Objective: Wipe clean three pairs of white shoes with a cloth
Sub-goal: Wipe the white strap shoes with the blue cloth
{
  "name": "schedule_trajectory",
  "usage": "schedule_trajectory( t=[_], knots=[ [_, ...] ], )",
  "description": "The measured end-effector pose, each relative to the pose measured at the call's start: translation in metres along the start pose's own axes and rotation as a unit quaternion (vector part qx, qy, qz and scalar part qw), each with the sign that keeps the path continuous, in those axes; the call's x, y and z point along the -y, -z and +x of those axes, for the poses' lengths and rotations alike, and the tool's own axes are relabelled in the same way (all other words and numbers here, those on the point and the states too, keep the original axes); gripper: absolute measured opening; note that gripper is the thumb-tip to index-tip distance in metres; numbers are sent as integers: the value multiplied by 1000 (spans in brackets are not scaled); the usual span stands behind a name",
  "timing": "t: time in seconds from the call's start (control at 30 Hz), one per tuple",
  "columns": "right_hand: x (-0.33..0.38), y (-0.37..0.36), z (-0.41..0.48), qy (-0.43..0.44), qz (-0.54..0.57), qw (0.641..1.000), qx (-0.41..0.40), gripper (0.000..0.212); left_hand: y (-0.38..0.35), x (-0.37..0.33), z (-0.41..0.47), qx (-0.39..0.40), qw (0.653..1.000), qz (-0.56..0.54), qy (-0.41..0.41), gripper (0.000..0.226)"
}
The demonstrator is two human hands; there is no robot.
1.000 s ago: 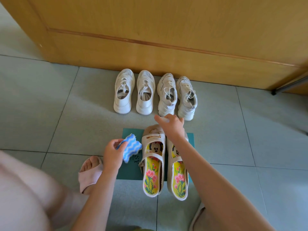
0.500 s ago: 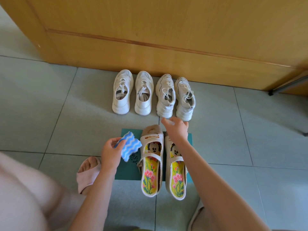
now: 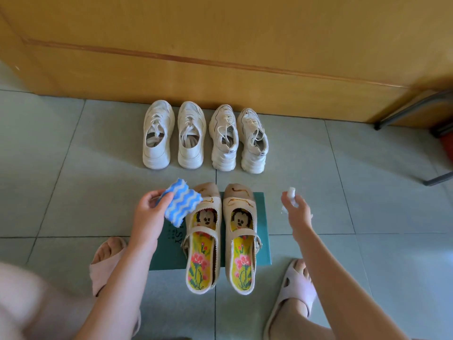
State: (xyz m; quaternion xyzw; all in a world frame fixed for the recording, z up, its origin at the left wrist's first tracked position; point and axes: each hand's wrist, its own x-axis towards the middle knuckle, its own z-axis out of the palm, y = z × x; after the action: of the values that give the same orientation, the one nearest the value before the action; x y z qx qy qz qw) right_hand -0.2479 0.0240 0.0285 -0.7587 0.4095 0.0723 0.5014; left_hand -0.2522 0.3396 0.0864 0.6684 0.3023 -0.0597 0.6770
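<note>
A pair of cream strap shoes, left [image 3: 202, 239] and right [image 3: 241, 236], lies on a green mat [image 3: 263, 231], with cartoon insoles and brown stains on the toes. Behind them, two pairs of white sneakers stand in a row: one pair [image 3: 157, 137] [image 3: 191, 134] on the left, a chunkier pair [image 3: 224, 138] [image 3: 252, 141] on the right. My left hand [image 3: 147, 214] holds a blue and white wavy-striped cloth [image 3: 181, 202] just left of the strap shoes. My right hand [image 3: 297, 212], off to their right, pinches a small white wad [image 3: 291, 192].
A wooden door [image 3: 220, 57] closes off the back, right behind the sneakers. Dark metal furniture legs [image 3: 416, 111] stand at the far right. My feet in pale slippers rest on the grey tiles, left [image 3: 105, 261] and right [image 3: 291, 288] of the mat.
My right hand has left the toes of the strap shoes and swung out to the right, holding a white wad. The left hand with the cloth has stayed beside the shoes.
</note>
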Motion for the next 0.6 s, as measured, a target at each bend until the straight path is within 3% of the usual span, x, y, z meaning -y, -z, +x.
schedule_trajectory(
  t=[0.17, 0.37, 0.5, 0.53, 0.6],
  knots=[
    [-43, 1, 5, -66, 13, 998, 6, 38, -12, -3, -4, 24, 1000, -8, 10, 7],
    [-67, -3, 10, -68, -29, 997, -7, 42, -28, -4, -9, 46, 997, -41, 44, 7],
    [-74, 2, 15, -75, -80, 993, 32, 71, -35, -5, -13, 64, 996, -40, 56, 6],
    [-71, 5, 15, -73, -85, 993, 21, 74, -37, -5, -14, 68, 995, -37, 56, 7],
    [-57, 12, 8, -30, -83, 993, -77, 71, -39, -6, -16, 76, 995, -40, 58, 8]
  ],
)
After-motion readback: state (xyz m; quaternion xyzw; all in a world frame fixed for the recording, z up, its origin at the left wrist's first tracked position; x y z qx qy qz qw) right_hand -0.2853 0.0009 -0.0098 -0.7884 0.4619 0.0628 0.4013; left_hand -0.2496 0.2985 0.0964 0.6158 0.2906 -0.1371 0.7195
